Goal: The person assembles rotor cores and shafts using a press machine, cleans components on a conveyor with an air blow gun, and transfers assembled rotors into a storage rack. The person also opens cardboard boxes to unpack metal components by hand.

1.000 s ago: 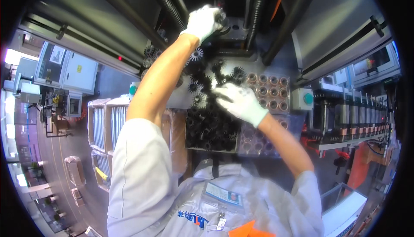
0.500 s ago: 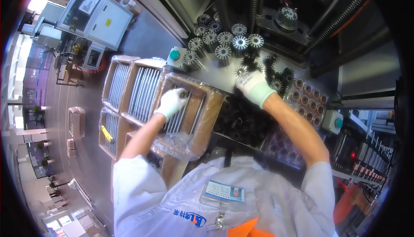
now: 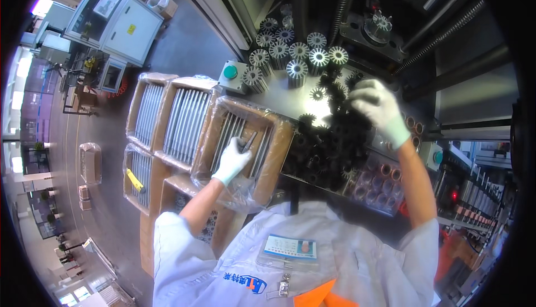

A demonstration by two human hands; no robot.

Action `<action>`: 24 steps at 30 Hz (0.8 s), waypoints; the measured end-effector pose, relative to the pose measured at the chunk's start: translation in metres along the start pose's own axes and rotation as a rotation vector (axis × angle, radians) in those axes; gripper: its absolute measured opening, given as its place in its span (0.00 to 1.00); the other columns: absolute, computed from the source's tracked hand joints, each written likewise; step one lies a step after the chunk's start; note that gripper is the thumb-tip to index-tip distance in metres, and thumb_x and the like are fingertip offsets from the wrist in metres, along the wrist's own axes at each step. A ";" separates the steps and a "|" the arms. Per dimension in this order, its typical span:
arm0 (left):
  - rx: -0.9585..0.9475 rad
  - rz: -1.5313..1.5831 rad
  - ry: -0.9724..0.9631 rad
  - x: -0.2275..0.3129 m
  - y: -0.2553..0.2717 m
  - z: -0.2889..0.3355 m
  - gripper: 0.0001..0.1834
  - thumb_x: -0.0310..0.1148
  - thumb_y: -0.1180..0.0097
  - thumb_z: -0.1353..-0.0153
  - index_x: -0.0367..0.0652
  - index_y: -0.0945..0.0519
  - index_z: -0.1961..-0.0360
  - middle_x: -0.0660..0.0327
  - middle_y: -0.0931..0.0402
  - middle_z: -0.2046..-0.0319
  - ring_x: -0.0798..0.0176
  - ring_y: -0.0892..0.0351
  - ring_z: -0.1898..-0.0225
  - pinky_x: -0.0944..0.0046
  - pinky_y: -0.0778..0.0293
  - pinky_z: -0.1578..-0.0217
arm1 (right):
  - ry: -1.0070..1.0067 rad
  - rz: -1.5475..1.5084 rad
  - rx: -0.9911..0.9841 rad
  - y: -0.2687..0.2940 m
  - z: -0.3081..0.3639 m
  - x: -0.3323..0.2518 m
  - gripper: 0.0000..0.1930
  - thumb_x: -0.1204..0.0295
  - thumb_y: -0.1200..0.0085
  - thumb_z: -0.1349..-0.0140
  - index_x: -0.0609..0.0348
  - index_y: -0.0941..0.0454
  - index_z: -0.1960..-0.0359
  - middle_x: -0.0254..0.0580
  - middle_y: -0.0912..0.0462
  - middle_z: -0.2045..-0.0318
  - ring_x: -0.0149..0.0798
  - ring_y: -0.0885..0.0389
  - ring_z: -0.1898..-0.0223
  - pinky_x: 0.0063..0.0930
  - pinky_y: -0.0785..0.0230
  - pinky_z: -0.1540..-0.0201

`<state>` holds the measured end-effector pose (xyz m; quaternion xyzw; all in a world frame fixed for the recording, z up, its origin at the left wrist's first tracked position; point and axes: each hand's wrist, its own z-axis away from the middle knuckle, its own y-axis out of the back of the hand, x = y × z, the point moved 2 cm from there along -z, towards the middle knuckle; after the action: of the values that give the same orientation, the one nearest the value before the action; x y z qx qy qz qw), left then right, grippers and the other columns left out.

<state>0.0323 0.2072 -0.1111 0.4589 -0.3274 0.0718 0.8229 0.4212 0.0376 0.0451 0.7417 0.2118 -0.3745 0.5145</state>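
Observation:
My left hand, in a white glove, is over an open carton lined with clear plastic. Its closed fingers grip a metal shaft that tilts upward; more shafts lie side by side in the carton. My gloved right hand is raised at the right edge of a heap of black slotted rotor discs. Its fingers are curled together, and what they hold, if anything, is hidden. Behind the heap, several silver slotted rotor cores stand upright on a metal plate.
More cartons of shafts adjoin on the left, one with a yellow tool on top. A green button box stands by the plate. Copper-coloured rings fill a clear tray at right. A press fixture rises at the back.
My left hand has moved right and nearer me, and a shaft now shows in its fingers. My right hand has moved right, away from the pale disc near the plate.

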 end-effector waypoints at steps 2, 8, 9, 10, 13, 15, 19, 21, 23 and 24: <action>-0.110 0.138 -0.104 -0.024 0.001 -0.001 0.21 0.34 0.37 0.43 0.38 0.24 0.50 0.59 0.20 0.68 0.67 0.24 0.67 0.60 0.25 0.62 | -0.351 -0.392 0.047 0.023 -0.006 0.018 0.13 0.74 0.40 0.36 0.61 0.16 0.51 0.33 0.17 0.60 0.28 0.20 0.62 0.24 0.26 0.55; -0.527 0.337 0.026 -0.065 0.017 0.025 0.17 0.35 0.42 0.33 0.39 0.22 0.46 0.66 0.22 0.60 0.70 0.27 0.58 0.66 0.28 0.53 | -0.190 -0.355 0.472 0.061 -0.068 0.034 0.16 0.76 0.44 0.33 0.64 0.20 0.45 0.34 0.15 0.60 0.21 0.22 0.68 0.17 0.28 0.64; -0.488 0.309 -0.038 -0.072 0.019 0.026 0.17 0.36 0.42 0.32 0.40 0.22 0.46 0.68 0.23 0.61 0.73 0.28 0.61 0.68 0.28 0.56 | -0.196 -0.358 0.529 0.066 -0.080 0.034 0.15 0.77 0.46 0.33 0.64 0.20 0.45 0.34 0.15 0.60 0.22 0.22 0.69 0.17 0.29 0.65; -0.452 0.320 -0.003 -0.059 0.027 0.028 0.15 0.36 0.43 0.31 0.41 0.23 0.47 0.69 0.26 0.67 0.74 0.31 0.68 0.69 0.28 0.63 | -0.192 -0.346 0.548 0.074 -0.088 0.039 0.16 0.76 0.46 0.32 0.64 0.20 0.45 0.34 0.14 0.60 0.22 0.22 0.68 0.17 0.29 0.64; -0.242 0.608 0.001 -0.015 0.046 0.022 0.12 0.36 0.45 0.30 0.44 0.23 0.49 0.71 0.30 0.71 0.78 0.35 0.74 0.73 0.34 0.73 | -0.207 -0.222 0.541 0.092 -0.107 0.048 0.16 0.76 0.46 0.35 0.65 0.18 0.47 0.36 0.13 0.63 0.23 0.21 0.69 0.19 0.28 0.65; -0.164 0.642 0.022 0.034 0.064 0.019 0.11 0.35 0.44 0.30 0.45 0.23 0.50 0.73 0.31 0.72 0.80 0.38 0.76 0.76 0.40 0.77 | -0.258 -0.126 0.518 0.097 -0.119 0.051 0.16 0.77 0.46 0.38 0.65 0.16 0.49 0.39 0.13 0.67 0.25 0.21 0.72 0.20 0.29 0.68; -0.084 0.659 -0.138 0.082 0.050 -0.010 0.10 0.35 0.38 0.32 0.44 0.22 0.54 0.75 0.32 0.77 0.82 0.40 0.82 0.77 0.45 0.83 | -0.403 -0.435 0.386 0.102 -0.144 0.075 0.19 0.80 0.45 0.43 0.63 0.16 0.49 0.40 0.13 0.67 0.26 0.21 0.74 0.21 0.29 0.70; -0.058 0.627 -0.227 0.109 0.037 -0.023 0.12 0.34 0.39 0.32 0.42 0.21 0.51 0.75 0.30 0.75 0.81 0.38 0.80 0.76 0.42 0.80 | -0.396 -0.284 0.430 0.101 -0.142 0.076 0.20 0.79 0.44 0.45 0.61 0.15 0.49 0.41 0.12 0.65 0.27 0.19 0.71 0.22 0.27 0.66; -0.119 0.667 -0.227 0.147 0.030 -0.029 0.14 0.34 0.39 0.33 0.41 0.20 0.49 0.73 0.28 0.73 0.79 0.34 0.76 0.75 0.38 0.76 | -0.436 -0.170 0.492 0.099 -0.139 0.077 0.22 0.77 0.44 0.50 0.56 0.14 0.50 0.44 0.11 0.58 0.34 0.13 0.58 0.25 0.24 0.52; -0.168 0.737 -0.236 0.169 0.027 -0.030 0.14 0.34 0.39 0.32 0.40 0.20 0.49 0.73 0.28 0.73 0.80 0.35 0.76 0.75 0.38 0.76 | -0.465 -0.234 0.425 0.100 -0.136 0.069 0.21 0.77 0.47 0.41 0.63 0.20 0.44 0.41 0.13 0.64 0.32 0.17 0.70 0.26 0.23 0.67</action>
<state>0.1664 0.2157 -0.0006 0.2469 -0.5672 0.2819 0.7334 0.5803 0.1196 0.0781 0.6979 0.0898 -0.6259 0.3364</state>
